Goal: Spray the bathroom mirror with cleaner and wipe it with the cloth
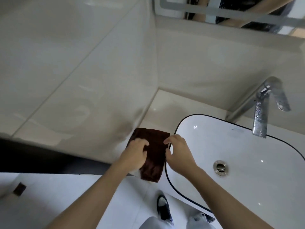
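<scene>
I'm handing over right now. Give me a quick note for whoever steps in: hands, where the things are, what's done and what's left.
Left hand: on the brown cloth, fingers curled into its left side.
Right hand: at the cloth's right edge, fingertips touching or just short of it; grip unclear.
Cloth: folded, lying on the counter between the wall and the white basin.
Mirror: only its lower edge shows at the top; whether it has been sprayed or wiped cannot be told.
Cleaner bottle: not in view.
Left: pick up the cloth, find the cleaner, spray and wipe the mirror if not yet done.
</scene>
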Demonstrator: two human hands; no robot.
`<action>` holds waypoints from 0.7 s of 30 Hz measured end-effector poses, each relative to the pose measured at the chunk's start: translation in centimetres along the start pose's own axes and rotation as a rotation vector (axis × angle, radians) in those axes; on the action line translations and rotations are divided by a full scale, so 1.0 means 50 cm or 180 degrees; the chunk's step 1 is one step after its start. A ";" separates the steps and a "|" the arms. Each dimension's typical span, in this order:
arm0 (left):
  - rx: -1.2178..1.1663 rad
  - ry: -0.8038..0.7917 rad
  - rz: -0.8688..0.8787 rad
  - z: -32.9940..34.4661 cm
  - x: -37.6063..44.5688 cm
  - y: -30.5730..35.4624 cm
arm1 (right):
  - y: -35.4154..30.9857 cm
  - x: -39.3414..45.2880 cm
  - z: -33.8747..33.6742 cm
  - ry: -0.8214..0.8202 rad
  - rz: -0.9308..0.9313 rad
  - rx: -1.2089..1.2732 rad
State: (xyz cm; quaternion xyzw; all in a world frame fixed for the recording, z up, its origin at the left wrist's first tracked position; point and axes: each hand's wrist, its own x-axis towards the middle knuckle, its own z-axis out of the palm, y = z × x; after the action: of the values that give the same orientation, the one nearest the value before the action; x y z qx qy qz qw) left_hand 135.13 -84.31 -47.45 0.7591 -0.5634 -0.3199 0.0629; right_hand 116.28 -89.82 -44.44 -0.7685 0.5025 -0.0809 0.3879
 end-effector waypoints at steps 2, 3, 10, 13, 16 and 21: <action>0.0431 -0.0413 -0.0219 0.061 0.008 -0.012 | -0.010 -0.017 0.008 -0.0022 -0.0078 -0.0161; 0.0624 -0.0543 -0.0327 0.088 0.016 -0.019 | -0.014 -0.022 0.011 -0.0100 -0.0128 -0.0364; 0.1211 -0.0622 -0.0274 0.169 0.066 -0.057 | -0.024 0.008 0.053 -0.0787 -0.0577 -0.2290; 0.1302 -0.0524 -0.0052 0.176 0.089 -0.084 | -0.006 0.020 0.058 -0.0735 -0.0493 -0.2242; 0.1283 -0.0570 0.0016 0.165 0.100 -0.083 | 0.004 0.011 0.048 -0.0603 -0.0495 -0.2035; 0.0329 -0.0499 -0.0078 0.100 0.074 -0.029 | 0.015 -0.045 -0.032 -0.0103 -0.0283 -0.0616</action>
State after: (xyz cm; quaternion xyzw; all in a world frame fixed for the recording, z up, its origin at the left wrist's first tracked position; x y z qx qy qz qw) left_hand 134.13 -85.80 -53.60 0.7408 -0.5731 -0.3495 -0.0245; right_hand 113.84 -88.93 -43.28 -0.8251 0.4670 -0.0367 0.3159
